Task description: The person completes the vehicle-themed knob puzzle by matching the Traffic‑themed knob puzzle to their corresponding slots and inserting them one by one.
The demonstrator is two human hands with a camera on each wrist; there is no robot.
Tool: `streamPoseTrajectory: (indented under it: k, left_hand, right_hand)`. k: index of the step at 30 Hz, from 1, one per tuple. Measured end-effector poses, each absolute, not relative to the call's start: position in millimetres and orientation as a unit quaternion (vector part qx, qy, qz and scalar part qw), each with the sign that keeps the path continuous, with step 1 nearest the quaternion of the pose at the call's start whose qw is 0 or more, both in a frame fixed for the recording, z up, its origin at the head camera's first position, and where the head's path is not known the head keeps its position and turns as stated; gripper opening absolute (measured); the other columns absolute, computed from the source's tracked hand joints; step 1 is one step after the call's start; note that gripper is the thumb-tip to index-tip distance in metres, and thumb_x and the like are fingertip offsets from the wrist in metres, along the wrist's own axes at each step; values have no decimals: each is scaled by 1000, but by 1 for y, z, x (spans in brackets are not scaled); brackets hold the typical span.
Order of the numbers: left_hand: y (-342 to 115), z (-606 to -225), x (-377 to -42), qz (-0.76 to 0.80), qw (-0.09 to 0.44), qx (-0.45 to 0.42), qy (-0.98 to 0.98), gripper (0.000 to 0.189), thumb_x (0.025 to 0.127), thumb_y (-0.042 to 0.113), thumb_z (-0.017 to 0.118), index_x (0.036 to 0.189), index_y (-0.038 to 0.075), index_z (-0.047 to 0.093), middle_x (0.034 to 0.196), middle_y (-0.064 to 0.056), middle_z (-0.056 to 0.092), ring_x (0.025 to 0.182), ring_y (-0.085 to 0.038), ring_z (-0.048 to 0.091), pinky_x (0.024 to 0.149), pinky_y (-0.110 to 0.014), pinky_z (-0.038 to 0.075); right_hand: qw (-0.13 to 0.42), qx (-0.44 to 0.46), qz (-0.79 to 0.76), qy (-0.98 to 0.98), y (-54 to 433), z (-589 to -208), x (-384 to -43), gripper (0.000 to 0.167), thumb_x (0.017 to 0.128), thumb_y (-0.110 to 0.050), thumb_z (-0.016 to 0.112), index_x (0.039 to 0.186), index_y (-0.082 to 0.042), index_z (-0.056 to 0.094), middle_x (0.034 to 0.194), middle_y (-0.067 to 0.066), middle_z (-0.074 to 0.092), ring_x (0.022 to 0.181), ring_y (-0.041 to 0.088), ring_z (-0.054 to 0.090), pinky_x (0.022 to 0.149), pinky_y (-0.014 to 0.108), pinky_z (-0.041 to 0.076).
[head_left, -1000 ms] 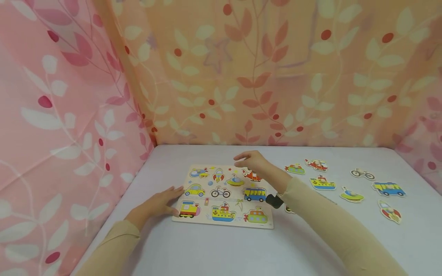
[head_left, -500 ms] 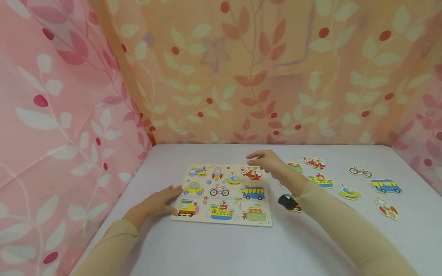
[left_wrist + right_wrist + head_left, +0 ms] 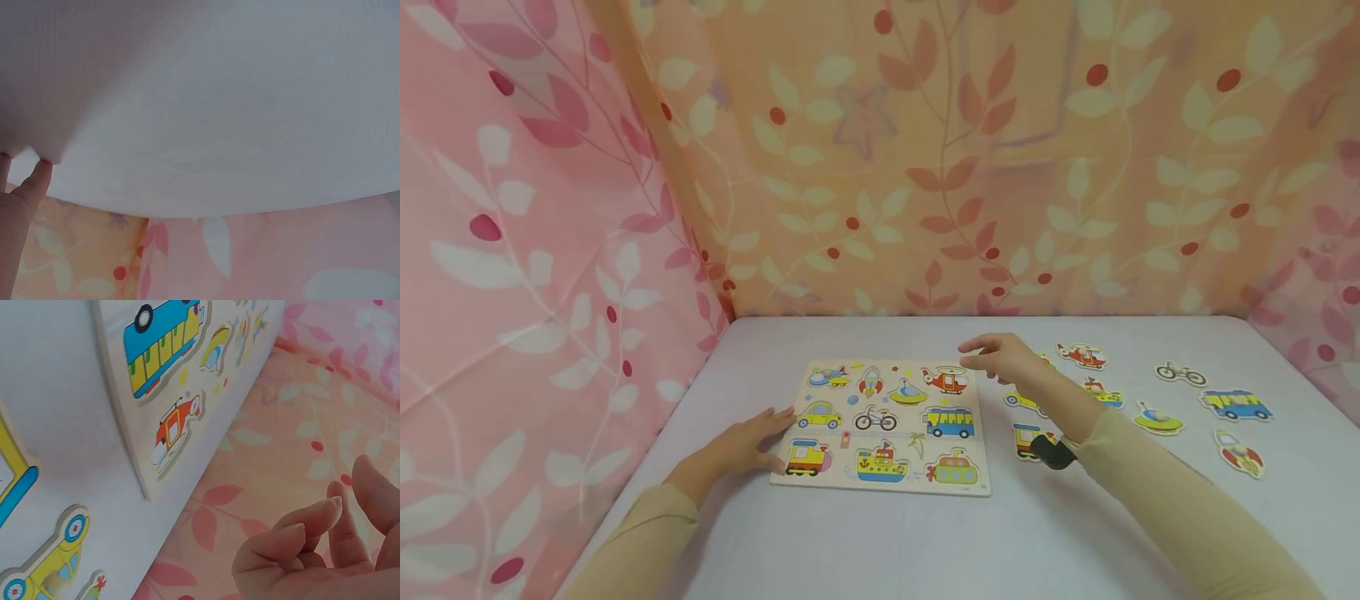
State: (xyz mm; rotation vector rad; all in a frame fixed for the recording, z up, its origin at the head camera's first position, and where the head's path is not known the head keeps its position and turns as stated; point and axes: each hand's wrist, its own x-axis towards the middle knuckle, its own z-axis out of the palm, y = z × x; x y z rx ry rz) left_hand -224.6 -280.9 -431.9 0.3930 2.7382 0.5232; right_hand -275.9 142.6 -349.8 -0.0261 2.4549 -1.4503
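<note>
A wooden vehicle puzzle board (image 3: 844, 468) lies flat on the white table, with vehicle pictures in its outlined places. My left hand (image 3: 737, 447) rests against the board's left edge, fingers spread and holding nothing. In the air by the board's far right corner is my right hand (image 3: 1003, 360), its fingers loosely bent and holding nothing. Close to it lie a loose yellow car piece (image 3: 1021, 402) and a train piece (image 3: 1024, 443). The right wrist view shows the thumb and fingertips of the right hand (image 3: 312, 540) apart. A submarine piece (image 3: 94, 589) is partly hidden behind that hand in the head view.
Loose knobbed pieces lie farther right: a helicopter (image 3: 1082, 356), a ship (image 3: 1105, 395), a bicycle (image 3: 1181, 374), a flying saucer (image 3: 1157, 419), a bus (image 3: 1236, 405) and a rocket (image 3: 1238, 454). Floral curtains (image 3: 850, 167) hang behind and to the left of the table.
My right hand has moved right, from above the board's far edge to beyond its right corner. The car and train pieces are now more uncovered. My left hand stays at the board's edge.
</note>
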Motion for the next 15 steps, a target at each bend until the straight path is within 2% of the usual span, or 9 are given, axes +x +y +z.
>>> streamPoseTrajectory:
  k: [6, 15]
  left_hand:
    - [-282, -429, -221, 203, 155, 163, 953, 88, 75, 39, 80, 149, 12, 40, 155, -9, 33, 144, -40, 18, 108, -68, 19]
    - [-282, -427, -221, 198, 151, 157, 956, 89, 74, 39, 81, 149, 13, 40, 155, -10, 33, 144, -40, 18, 108, -67, 19]
  right_hand:
    - [147, -4, -500, 853, 155, -354, -274, 44, 94, -24, 66, 134, -8, 58, 106, 12, 58, 91, 28, 47, 80, 42, 44]
    - [136, -18, -488, 862, 172, -352, -267, 45, 95, -25, 64, 135, -6, 56, 107, 15, 59, 91, 29, 49, 81, 45, 47]
